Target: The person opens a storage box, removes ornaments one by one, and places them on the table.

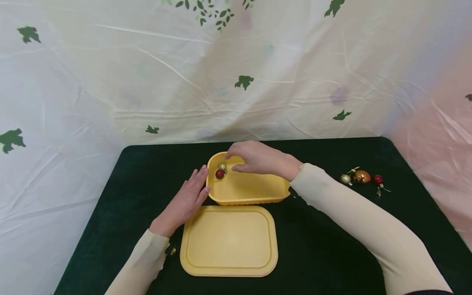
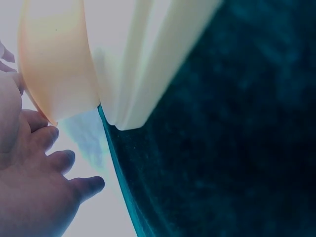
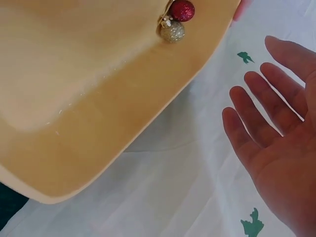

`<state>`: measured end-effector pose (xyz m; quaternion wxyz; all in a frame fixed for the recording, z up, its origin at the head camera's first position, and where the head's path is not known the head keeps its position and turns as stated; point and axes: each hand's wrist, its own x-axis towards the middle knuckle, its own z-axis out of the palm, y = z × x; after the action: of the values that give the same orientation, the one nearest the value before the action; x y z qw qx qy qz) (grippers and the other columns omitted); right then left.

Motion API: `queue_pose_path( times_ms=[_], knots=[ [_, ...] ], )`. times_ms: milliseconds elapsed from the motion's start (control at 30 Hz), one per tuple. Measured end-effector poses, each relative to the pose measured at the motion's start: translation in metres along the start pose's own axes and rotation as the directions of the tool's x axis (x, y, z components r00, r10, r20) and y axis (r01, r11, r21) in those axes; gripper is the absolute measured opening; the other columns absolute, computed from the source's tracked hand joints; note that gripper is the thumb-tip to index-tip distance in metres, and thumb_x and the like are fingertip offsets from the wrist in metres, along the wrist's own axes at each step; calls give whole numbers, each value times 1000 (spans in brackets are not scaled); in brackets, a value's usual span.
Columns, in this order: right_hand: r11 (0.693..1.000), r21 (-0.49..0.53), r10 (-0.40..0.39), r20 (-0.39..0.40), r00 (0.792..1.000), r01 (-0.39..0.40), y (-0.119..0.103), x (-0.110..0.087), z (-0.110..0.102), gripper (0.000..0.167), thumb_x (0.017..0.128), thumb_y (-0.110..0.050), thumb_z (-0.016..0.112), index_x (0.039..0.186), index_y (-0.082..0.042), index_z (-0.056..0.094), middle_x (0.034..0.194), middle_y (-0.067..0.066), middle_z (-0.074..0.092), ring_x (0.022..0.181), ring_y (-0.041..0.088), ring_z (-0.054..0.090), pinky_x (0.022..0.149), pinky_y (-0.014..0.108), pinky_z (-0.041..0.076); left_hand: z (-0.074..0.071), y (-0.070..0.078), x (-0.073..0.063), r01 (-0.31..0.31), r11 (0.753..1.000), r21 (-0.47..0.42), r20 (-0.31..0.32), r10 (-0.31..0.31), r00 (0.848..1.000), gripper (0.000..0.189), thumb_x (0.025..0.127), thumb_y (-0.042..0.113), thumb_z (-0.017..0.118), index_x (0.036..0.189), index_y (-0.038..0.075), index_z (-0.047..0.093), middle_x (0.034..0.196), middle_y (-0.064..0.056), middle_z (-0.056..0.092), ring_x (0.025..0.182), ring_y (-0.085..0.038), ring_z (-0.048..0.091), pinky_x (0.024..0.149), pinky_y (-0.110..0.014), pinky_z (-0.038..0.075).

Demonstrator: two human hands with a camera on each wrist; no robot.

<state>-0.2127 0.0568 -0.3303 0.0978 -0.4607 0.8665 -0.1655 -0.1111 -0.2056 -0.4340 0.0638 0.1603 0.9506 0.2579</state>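
Observation:
A yellow plastic box [image 1: 250, 188] stands on the dark table. At its left end lie a red glitter ball ornament [image 1: 219, 174] and a gold glitter ball ornament [image 1: 222, 166]. My left hand [image 1: 186, 200] rests against the box's left end with its fingers stretched out. Over the box is my right hand [image 1: 254, 157], fingers apart from the thumb; the right wrist view shows its palm [image 3: 281, 128] holding nothing. The matching yellow lid [image 1: 229, 241] lies flat in front of the box, near my left wrist.
To the right on the dark green cloth [image 1: 324, 233] lie more ornaments: a gold ball [image 1: 345, 179], a larger copper-coloured ball [image 1: 362, 176] and a red ball [image 1: 377, 179]. A white curtain [image 1: 287, 82] with green leaf and bird-like prints hangs behind the table.

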Motion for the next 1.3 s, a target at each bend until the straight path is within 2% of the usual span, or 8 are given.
queue_pose_path(
  times_ms=[233,567,733,1033,1300],
  knots=[
    [999,34,-12,43,999,10,6,19,5,37,98,-20,74,131,-5,69,131,9,68,121,26,63,108,40,48,0,2,0,-3,1000,16,-8,3,1000,65,113,39,42,168,16,16,174,0,11,159,-33,9,122,-64,17],
    [999,44,12,139,990,-19,16,40,21,36,98,-20,72,133,-8,69,131,7,69,121,25,62,110,38,47,2,3,0,0,1000,26,-11,1,1000,65,112,41,41,168,17,16,174,0,11,159,-32,9,122,-64,18],
    [998,59,-12,167,986,2,17,49,29,34,99,-19,72,132,-11,71,128,6,70,116,25,63,108,36,46,3,2,0,-3,1000,21,-19,4,1000,66,112,39,43,167,16,16,174,0,11,159,-32,10,122,-64,18],
    [997,82,-3,193,981,-13,19,59,44,31,100,-18,71,130,-16,71,122,1,71,104,17,60,103,29,49,1,3,-1,-6,1000,24,-23,6,1000,65,112,37,44,167,14,18,173,-2,13,158,-35,12,121,-65,18],
    [992,121,9,219,976,-36,24,59,54,32,100,-17,69,133,-17,69,118,-2,69,104,14,60,101,26,50,2,3,-1,-10,1000,17,-29,11,1000,65,112,36,44,167,14,18,173,-3,13,158,-35,13,121,-65,19]
  ],
)
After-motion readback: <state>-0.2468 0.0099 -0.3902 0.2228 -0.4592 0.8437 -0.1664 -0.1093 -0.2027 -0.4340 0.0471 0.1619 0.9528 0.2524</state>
